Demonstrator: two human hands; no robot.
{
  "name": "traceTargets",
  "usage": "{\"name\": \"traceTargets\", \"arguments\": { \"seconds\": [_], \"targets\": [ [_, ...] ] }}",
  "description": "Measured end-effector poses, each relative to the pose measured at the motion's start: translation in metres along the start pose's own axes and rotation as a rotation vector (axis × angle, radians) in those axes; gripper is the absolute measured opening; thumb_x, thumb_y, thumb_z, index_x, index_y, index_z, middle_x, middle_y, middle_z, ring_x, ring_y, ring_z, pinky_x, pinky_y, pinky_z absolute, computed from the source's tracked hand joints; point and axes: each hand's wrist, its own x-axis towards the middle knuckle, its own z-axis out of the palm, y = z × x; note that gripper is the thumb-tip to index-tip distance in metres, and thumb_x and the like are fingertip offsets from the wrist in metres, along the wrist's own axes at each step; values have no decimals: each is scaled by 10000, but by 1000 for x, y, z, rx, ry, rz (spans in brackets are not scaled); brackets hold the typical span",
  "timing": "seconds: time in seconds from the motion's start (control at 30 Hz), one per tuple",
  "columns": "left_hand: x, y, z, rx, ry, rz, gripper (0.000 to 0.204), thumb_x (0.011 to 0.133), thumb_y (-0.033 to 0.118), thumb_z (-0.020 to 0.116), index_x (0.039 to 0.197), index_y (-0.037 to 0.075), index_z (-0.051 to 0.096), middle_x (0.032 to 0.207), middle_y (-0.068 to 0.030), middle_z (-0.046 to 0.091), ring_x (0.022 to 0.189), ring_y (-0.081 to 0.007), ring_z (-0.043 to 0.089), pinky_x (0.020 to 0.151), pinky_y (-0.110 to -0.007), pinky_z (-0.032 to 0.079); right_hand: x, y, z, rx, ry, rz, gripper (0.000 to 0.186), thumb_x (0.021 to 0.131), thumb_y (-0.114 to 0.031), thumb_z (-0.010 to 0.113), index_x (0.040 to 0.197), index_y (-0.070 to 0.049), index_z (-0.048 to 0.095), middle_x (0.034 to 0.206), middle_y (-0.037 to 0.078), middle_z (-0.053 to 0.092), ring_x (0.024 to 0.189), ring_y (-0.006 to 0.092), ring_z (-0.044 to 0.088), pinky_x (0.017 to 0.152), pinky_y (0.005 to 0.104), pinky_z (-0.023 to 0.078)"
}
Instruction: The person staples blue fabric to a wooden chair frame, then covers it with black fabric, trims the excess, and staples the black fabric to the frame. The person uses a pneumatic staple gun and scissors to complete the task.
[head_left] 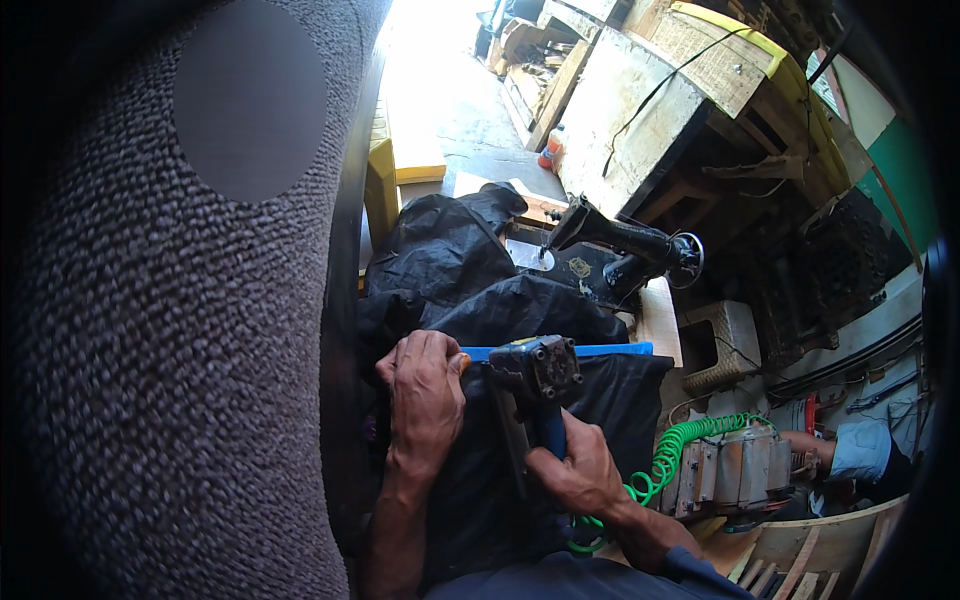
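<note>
My right hand (585, 475) is wrapped round the handle of a pneumatic staple gun (545, 370), its dark head tilted over a blue strip (615, 350). The strip runs along the edge of black fabric (620, 400) that hangs down in front of me. Just left of the gun, my left hand (425, 395) is closed over that edge, fingers bent and pinching the fabric. The gun's head hides part of the strip, and its tip cannot be made out. A green coiled air hose (670, 450) trails away beside my right wrist.
Beyond the fabric stands a black sewing machine (630, 245) with more black sheeting (440, 250) heaped beside it. Grey woven upholstery (200, 400) fills the left. A worn cabinet (620, 120) is at the back, a slatted wooden frame (840, 550) lower right, and a person (860, 450) at the right.
</note>
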Motion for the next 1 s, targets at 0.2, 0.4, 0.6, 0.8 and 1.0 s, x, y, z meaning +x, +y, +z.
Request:
{"name": "traceTargets", "arguments": {
  "seconds": [0.2,0.4,0.6,0.8,1.0],
  "targets": [
    [-2,-20,-1,23,24,61,81,966,94,703,1027,43,688,1112,-118,687,1170,-307,631,1077,-479,384,-18,31,-57,62,229,-93,436,868,-132,691,1265,45,653,963,116,750,790,165,676,729,338,567],
    [-47,-40,-11,29,102,-54,472,1033,68,627,1490,26,513,1576,-253,478,1504,-434,426,1255,-510,330,24,113,-167,-589,680,290,604,858,-312,615,1416,-79,620,1087,330,735,1058,526,697,981,587,528],
    [-144,-93,-24,155,-120,-404,549,1098,272,596,1556,13,438,1555,-252,507,1463,-391,480,1229,-460,358,93,297,-219,-710,516,513,706,827,-259,654,1499,-108,499,1093,282,755,1059,497,726,975,592,550],
    [-209,-160,-12,-647,-93,-719,658,1110,532,532,1482,-10,510,1395,-107,617,1264,-256,598,1130,-383,451,149,366,-203,-866,626,315,772,897,-318,727,1594,-139,447,1306,251,645,1246,439,615,1087,578,475],
    [-200,-142,-32,-967,-63,-814,621,1144,475,467,1510,-24,515,1486,-143,596,1327,-247,603,1160,-397,465,59,273,-152,511,430,363,820,1008,-547,680,1603,-38,436,1466,152,589,1253,344,627,1091,424,488]
  ]
}}
